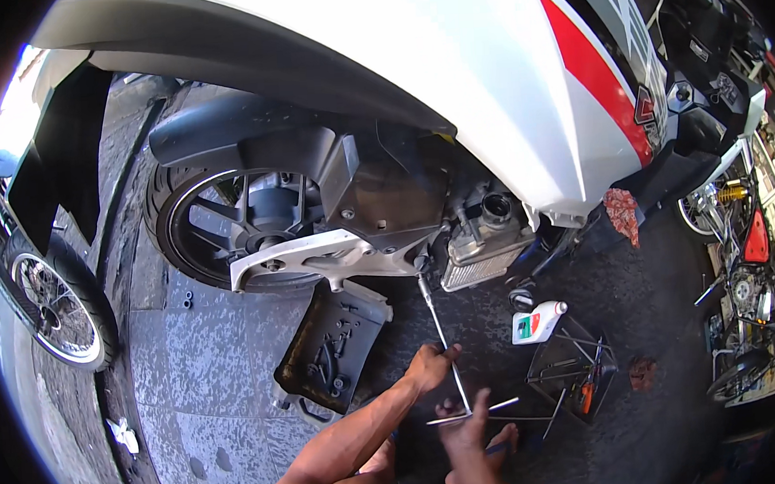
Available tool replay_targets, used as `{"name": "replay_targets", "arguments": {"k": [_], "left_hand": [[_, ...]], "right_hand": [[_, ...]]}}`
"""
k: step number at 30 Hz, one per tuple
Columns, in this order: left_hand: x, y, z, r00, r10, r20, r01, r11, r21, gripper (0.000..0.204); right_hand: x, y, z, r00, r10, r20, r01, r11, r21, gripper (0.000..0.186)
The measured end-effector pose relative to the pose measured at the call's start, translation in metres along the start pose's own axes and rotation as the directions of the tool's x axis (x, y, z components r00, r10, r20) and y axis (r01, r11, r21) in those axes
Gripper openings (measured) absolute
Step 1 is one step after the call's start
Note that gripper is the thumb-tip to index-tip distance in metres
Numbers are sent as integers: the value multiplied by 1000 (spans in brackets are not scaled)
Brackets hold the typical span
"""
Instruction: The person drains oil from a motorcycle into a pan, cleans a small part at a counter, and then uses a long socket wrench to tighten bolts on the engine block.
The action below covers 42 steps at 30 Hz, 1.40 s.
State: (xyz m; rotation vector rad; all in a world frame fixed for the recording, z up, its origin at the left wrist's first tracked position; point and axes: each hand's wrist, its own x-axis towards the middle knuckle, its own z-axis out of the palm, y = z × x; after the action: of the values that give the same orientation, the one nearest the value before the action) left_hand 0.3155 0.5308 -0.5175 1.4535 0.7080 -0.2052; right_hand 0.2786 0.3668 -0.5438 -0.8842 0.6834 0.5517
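A long steel T-handle wrench (436, 314) runs from a bolt on the white metal bracket (313, 260) beside the rear wheel of a white scooter (492, 67). My left hand (426, 368) is closed around the wrench's shaft, partway down. My right hand (465, 428) is at the crossbar near the bottom, smeared by motion, so its grip is unclear. The engine's radiator (482, 258) sits right of the bolt. Below the wheel, a dark tray (359, 359) holds several bolts and a hose.
A white bottle (539, 323) stands beside a tool holder (573, 377) with screwdrivers and wrenches. A red patterned rag (621, 219) hangs at the scooter's side. Another motorbike's wheel (92, 344) is at left; more motorbikes (752, 246) stand at right. My bare feet show below.
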Motion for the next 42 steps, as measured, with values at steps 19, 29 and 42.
{"name": "replay_targets", "arguments": {"k": [19,29,42], "left_hand": [[-6,-5,-26,995,-84,-52,88,993,74,52],[8,-41,-3,978,-18,208,109,892,-438,41],[-104,-25,-7,897,238,372,-436,346,831,35]], "right_hand": [[-28,6,18,815,-211,540,553,562,-615,63],[-63,-38,56,452,-442,775,747,-287,-600,39],[98,-87,-54,866,-356,-352,149,855,-497,28]]}}
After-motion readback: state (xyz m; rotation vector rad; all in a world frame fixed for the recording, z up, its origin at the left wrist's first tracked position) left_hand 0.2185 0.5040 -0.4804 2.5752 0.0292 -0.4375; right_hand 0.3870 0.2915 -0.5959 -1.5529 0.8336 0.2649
